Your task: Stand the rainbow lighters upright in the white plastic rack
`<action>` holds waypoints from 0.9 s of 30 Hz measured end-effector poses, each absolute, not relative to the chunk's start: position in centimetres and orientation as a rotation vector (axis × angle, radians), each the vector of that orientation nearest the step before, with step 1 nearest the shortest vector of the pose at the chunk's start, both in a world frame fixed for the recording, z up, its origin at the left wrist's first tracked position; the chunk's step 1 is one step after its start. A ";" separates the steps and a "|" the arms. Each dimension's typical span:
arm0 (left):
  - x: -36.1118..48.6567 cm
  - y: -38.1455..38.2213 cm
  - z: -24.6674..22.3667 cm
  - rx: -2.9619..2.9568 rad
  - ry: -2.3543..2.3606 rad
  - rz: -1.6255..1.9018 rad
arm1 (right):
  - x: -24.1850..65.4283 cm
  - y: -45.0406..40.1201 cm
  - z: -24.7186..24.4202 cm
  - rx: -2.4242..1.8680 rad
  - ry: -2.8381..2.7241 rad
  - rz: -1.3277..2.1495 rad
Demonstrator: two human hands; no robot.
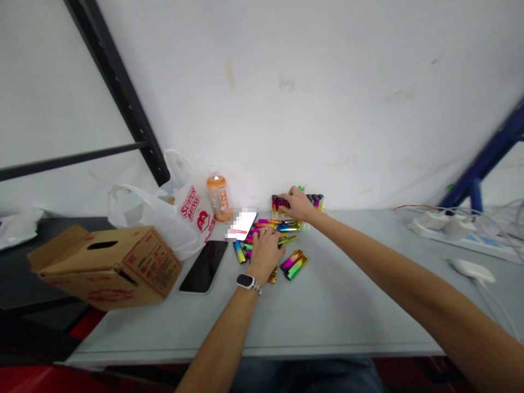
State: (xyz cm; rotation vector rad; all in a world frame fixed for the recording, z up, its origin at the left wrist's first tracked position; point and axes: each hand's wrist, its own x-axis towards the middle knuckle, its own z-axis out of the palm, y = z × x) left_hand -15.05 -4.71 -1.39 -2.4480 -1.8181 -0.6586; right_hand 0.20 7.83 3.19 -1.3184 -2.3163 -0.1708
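A loose pile of shiny multicoloured lighters lies on the table. My left hand, with a watch on its wrist, is over this pile with its fingers bent. A yellow-green lighter sticks out between its thumb and fingers. Against the wall, several lighters stand upright in a row, in what looks like a clear holder. My right hand reaches the row, its fingers closed around the top of a red and dark lighter; the fingertips are partly hidden. Two lighters lie apart in front of the pile.
Left of the pile are a phone with a lit screen, a dark-screened tablet or phone, an orange drink bottle, a white plastic bag and a cardboard box. A power strip and white charger lie right.
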 end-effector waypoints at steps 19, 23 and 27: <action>-11.5 -4.4 -2.0 -2.519 -1.603 -2.541 | 3.7 -1.1 -3.6 -1.135 -1.579 0.637; -11.1 -5.0 -1.7 -2.594 -1.581 -2.624 | 3.5 -1.1 -3.7 -1.158 -1.594 0.666; -11.0 -5.3 -1.6 -2.630 -1.611 -2.645 | 3.4 -1.1 -3.6 -1.177 -1.617 0.703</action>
